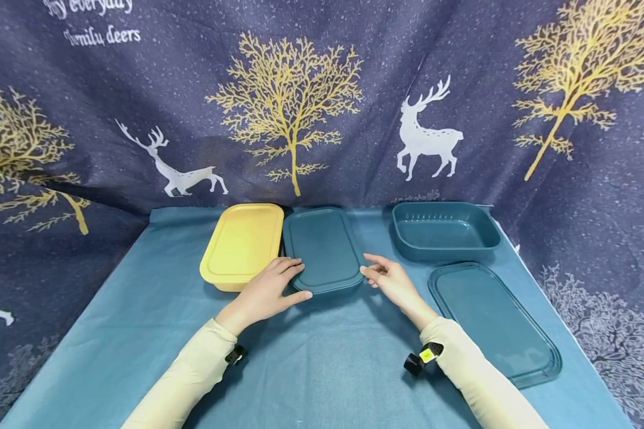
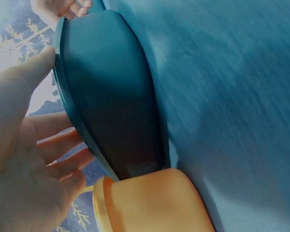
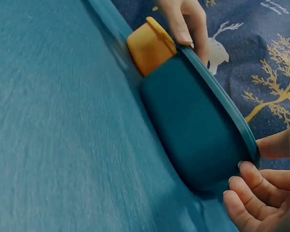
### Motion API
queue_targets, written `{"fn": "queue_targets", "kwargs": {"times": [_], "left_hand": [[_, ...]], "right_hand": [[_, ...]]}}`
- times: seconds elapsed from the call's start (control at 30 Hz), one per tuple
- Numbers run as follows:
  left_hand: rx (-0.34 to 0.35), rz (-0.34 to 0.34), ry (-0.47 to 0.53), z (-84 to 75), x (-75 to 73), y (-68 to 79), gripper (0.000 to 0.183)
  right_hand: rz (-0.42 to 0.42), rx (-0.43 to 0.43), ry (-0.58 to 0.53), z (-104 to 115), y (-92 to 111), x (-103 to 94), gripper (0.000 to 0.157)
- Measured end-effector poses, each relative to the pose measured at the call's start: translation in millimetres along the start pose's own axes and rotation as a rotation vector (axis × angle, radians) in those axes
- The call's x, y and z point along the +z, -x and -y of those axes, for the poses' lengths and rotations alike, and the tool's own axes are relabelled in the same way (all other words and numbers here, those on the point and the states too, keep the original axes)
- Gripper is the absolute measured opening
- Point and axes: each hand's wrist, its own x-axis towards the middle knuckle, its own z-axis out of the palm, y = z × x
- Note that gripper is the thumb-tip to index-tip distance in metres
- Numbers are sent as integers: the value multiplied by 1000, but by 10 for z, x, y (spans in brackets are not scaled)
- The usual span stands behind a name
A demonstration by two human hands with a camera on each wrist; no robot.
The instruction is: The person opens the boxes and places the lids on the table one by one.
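A dark teal food container [image 2: 104,92] with its lid [image 1: 324,247] on stands at the back middle of the table. My left hand [image 1: 268,289] rests at its front left corner, thumb on the lid's rim and fingers spread, fairly straight, along the left edge. At the front right corner my right hand [image 1: 394,286] pinches the lid's rim between thumb and bent fingers, fingertips below the rim in the right wrist view. Touching the teal container's left side is a yellow lidded container [image 1: 244,244], close by my left hand.
An uncovered teal container [image 1: 445,253] stands at the back right. In front of it a loose teal lid [image 1: 494,322] lies flat, beside my right forearm. A dark blue curtain [image 1: 365,107] with deer and trees hangs behind the blue-covered table [image 1: 311,369].
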Motion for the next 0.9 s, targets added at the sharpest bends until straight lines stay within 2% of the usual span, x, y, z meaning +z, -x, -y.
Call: {"fn": "queue_targets", "kwargs": {"times": [0.1,0.33,0.43,0.63,0.8,0.9], "left_hand": [[18,5,4,0,-4,0,73],[-3,-12,86,74,-45,-78,73],[-18,-54,86,134,-77,-148,72],[-60,-114,51,275,-108,-277,64],[-55,-117,15,371,-75,-344,58],[-59,-89,22,401,-65,-360,54]], "right_hand": [[-11,-12,31,-16,5,-22,52],[-68,-95,240,-9,64,-32,55],[-70,-80,265,-6,106,-35,62],[-13,-30,314,-18,154,-13,70],[19,0,319,-15,156,2,73],[31,11,312,-21,148,-1,75]]}}
